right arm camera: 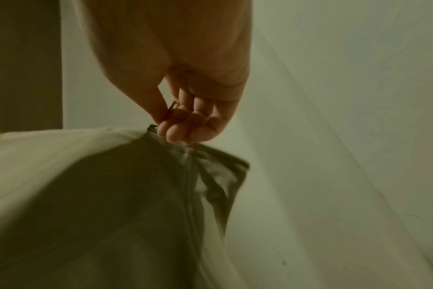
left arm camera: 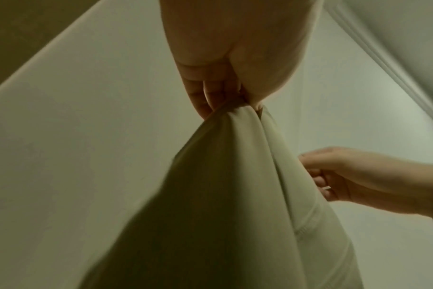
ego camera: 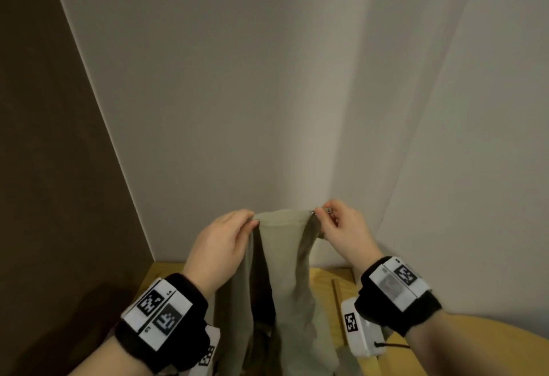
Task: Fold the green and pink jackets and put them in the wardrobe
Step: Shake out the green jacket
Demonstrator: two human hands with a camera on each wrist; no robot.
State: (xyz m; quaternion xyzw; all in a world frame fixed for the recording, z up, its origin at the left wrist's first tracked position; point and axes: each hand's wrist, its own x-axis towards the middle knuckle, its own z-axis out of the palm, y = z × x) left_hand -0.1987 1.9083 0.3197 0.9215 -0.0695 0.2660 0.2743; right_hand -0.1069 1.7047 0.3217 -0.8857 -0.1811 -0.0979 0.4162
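Note:
The pale green jacket [ego camera: 282,280] hangs lifted in front of me, held by its top edge. My left hand [ego camera: 225,239] pinches the left end of that edge, seen close in the left wrist view as my left hand [left arm camera: 223,93] gripping a bunch of green jacket [left arm camera: 223,195] fabric. My right hand [ego camera: 341,224] pinches the right end at the zipper pull [ego camera: 322,211]; the right wrist view shows my right hand [right arm camera: 185,117] holding the metal zipper pull [right arm camera: 172,108] above the green jacket [right arm camera: 111,185]. The pink jacket is not in view.
A wooden table [ego camera: 475,346] lies below the jacket, its light rim curving at lower right. White wall panels [ego camera: 237,78] stand close ahead and to the right. A dark brown surface [ego camera: 44,167] fills the left side.

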